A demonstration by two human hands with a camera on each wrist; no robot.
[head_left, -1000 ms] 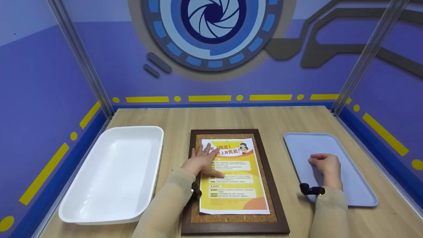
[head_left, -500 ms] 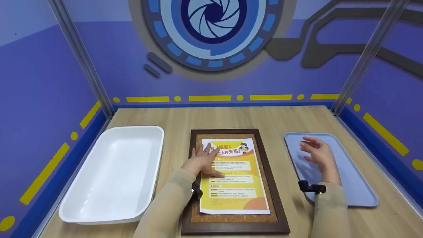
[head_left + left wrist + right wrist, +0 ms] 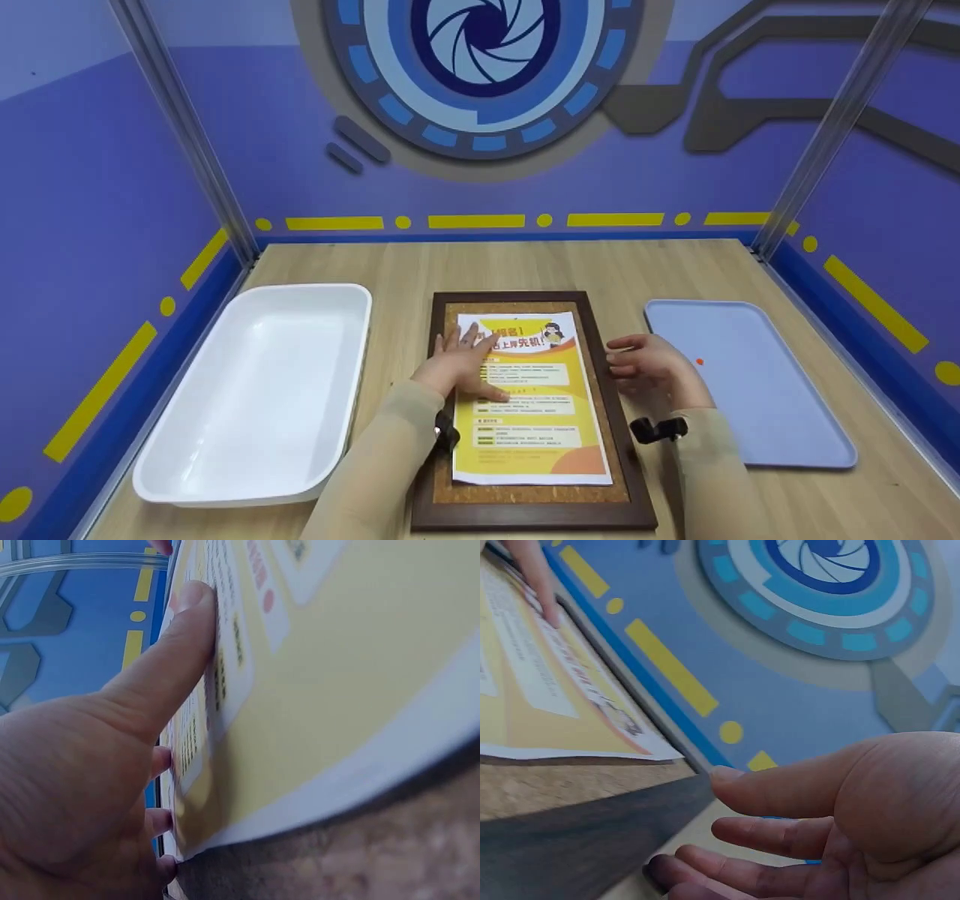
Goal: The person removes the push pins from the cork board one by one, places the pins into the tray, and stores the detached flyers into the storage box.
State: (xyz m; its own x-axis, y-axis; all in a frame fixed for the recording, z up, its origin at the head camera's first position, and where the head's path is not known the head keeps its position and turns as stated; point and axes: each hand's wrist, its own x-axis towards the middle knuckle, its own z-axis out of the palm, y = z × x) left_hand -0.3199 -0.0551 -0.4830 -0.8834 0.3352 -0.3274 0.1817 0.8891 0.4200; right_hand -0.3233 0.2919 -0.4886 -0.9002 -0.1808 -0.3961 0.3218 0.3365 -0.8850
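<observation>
A printed yellow poster [image 3: 525, 442] lies on the cork board [image 3: 532, 495], inside its dark brown frame [image 3: 536, 517]. My left hand [image 3: 459, 369] rests on the poster's left side with fingers spread; in the left wrist view its thumb [image 3: 169, 652] lies along the sheet. At the frame's right edge is my right hand [image 3: 654, 365], thumb and fingers loosely extended and nothing seen between them. In the right wrist view its fingertips [image 3: 727, 778] point toward the frame's dark border. A tiny orange-red piece [image 3: 700, 361] lies on the light blue tray [image 3: 772, 397].
To the left stands a deep white basin [image 3: 255, 390] on the wooden table [image 3: 405, 277]. Purple-blue panels with yellow marks enclose the back [image 3: 487, 195] and both sides. A small dark black wrist device [image 3: 660, 429] sits on the right sleeve.
My right hand has risen from the blue tray, opened its fingers and moved left to the frame's edge, uncovering the orange-red piece. The left hand has stayed on the poster.
</observation>
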